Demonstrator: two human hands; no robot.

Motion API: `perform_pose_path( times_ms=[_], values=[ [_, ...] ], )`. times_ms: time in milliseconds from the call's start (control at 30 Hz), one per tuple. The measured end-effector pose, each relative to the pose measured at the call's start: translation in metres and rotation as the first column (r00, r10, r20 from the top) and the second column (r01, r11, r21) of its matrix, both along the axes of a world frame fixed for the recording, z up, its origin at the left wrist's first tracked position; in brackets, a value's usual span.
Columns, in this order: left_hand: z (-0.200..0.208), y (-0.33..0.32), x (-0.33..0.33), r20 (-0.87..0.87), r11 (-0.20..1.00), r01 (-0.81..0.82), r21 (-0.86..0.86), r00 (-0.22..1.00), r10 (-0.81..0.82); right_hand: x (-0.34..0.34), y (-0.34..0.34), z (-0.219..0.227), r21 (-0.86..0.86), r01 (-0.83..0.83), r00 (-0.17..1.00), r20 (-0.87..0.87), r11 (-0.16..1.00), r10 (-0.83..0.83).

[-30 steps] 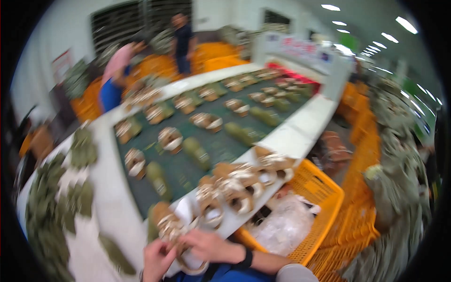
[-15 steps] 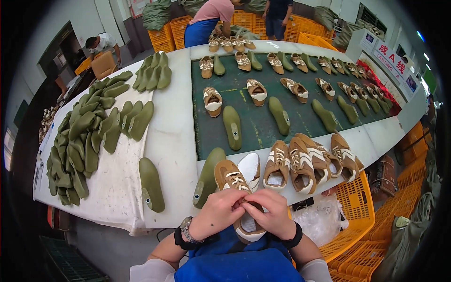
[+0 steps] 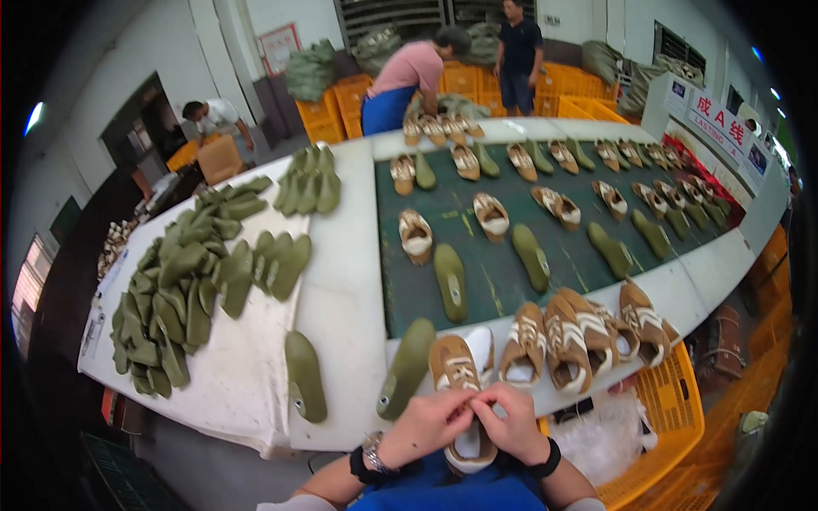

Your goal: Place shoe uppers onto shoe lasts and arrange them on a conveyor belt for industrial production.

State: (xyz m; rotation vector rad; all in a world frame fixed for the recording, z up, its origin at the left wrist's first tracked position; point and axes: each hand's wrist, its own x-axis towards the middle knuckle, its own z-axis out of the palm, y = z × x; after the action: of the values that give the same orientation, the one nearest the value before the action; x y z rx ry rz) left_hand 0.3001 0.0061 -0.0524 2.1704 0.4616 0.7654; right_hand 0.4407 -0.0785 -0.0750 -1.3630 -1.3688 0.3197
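Note:
A brown suede sneaker (image 3: 452, 359) with white stripes lies lengthwise in front of me, its toe on the table edge and its heel toward my blue apron. Both my left hand (image 3: 428, 430) and my right hand (image 3: 513, 423) are closed, pinching at the upper by its laces and opening; the fingers hide exactly which part. Behind it rests another shoe (image 3: 482, 347), its white part showing. Left of it lie two green shoe lasts (image 3: 407, 368) (image 3: 305, 376). To the right stands a row of similar sneakers (image 3: 566, 342).
A large heap of green lasts (image 3: 162, 298) covers the white table's left side. Sneakers and lasts stand in rows on the dark green belt (image 3: 409, 298). A yellow crate (image 3: 673, 400) with clear plastic bags (image 3: 601, 434) sits below the right edge. Several people work beyond.
My view has tilted up, so the table and hands appear lower and further right. My hands stay pinched together at the sneaker's opening; the fingertips have shifted slightly.

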Motion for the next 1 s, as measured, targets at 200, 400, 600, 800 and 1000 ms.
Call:
perform_pose_path(
  times_ms=[200, 400, 600, 800, 1000],
  values=[
    [-0.002, -0.002, -0.003, -0.121, 1.0, 0.0, -0.009, 0.993, -0.001, -0.007, 0.003, -0.005, 0.058, -0.003, 1.0, 0.031, 0.998, 0.001],
    [-0.021, 0.0, -0.008, -0.049, 0.999, 0.052, 0.0, 0.997, -0.052, -0.01, 0.001, -0.03, -0.018, 0.006, 0.998, -0.066, 1.0, -0.007],
    [-0.026, -0.003, -0.007, 0.042, 0.99, 0.054, -0.13, 0.998, -0.049, -0.015, 0.0, -0.004, 0.004, -0.064, 0.997, -0.03, 0.998, 0.064],
    [-0.002, -0.013, -0.014, 0.013, 0.998, -0.049, 0.033, 0.999, 0.048, -0.021, 0.003, -0.013, 0.062, -0.033, 0.999, -0.03, 0.998, 0.035],
    [-0.008, -0.01, -0.013, -0.026, 1.0, -0.026, -0.012, 0.999, 0.026, -0.024, 0.0, -0.03, -0.049, 0.006, 0.99, -0.14, 0.999, -0.013]
  ],
)
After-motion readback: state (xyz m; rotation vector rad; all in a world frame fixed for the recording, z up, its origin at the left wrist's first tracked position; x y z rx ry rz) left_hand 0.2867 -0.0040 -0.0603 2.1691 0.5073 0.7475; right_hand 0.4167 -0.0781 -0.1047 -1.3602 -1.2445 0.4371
